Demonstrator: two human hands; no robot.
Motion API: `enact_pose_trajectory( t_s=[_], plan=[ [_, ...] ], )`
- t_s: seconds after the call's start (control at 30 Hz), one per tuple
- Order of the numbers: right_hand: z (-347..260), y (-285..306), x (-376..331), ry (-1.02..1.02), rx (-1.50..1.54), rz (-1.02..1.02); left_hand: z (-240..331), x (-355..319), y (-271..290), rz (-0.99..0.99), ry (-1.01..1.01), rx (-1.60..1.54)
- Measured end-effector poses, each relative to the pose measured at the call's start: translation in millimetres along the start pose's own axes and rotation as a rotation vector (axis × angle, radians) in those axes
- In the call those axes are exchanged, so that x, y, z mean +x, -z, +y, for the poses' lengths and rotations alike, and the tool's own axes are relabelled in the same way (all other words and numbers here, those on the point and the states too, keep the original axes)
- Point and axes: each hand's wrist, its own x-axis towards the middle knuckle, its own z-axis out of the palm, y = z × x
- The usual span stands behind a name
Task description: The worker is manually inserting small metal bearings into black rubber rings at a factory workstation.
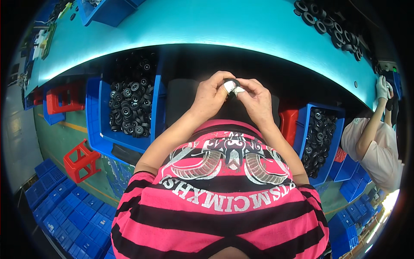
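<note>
In front of my chest, both hands meet on a small black ring-shaped piece [232, 80], possibly a rubber tyre or small wheel; the fingers cover much of it. My left hand [210, 94] pinches it from the left, with the index finger curled over the top. From the other side, my right hand [258, 100] grips it between thumb and fingers. White tape or finger covers wrap both thumb tips. To my left, a blue bin [104, 116] holds many small black wheels [129, 105]. Another blue bin [307, 125] to my right contains similar black wheels [318, 138].
The turquoise table [207, 26] spans the far side, with black rings [321, 26] piled at its right. A blue crate [110, 13] stands on its left. Red stools [79, 160] and stacked blue crates [71, 216] occupy the left floor. A co-worker's gloved hand [382, 88] works at far right.
</note>
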Motion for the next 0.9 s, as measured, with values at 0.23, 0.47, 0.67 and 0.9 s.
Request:
enact_pose_trajectory(
  t_s=[0.23, 0.47, 0.67, 0.9],
  plan=[
    [4.9, -8.3, -2.6, -0.099, 0.076, -0.012, 4.2, 0.4, -3.3, 0.178, -0.304, 0.475],
    [17.4, 2.3, 5.8, -0.229, 0.464, -0.115, 8.6, -2.7, -1.9, -0.110, -0.239, 0.110],
    [17.9, -8.3, 2.3, -0.263, 0.567, -0.063, 2.4, -2.0, -1.6, -0.079, -0.239, 0.260],
    [31.3, -14.0, 2.8, -0.229, 0.501, -0.045, -2.6, -0.1, -4.6, 0.017, -0.443, 0.480]
  ],
)
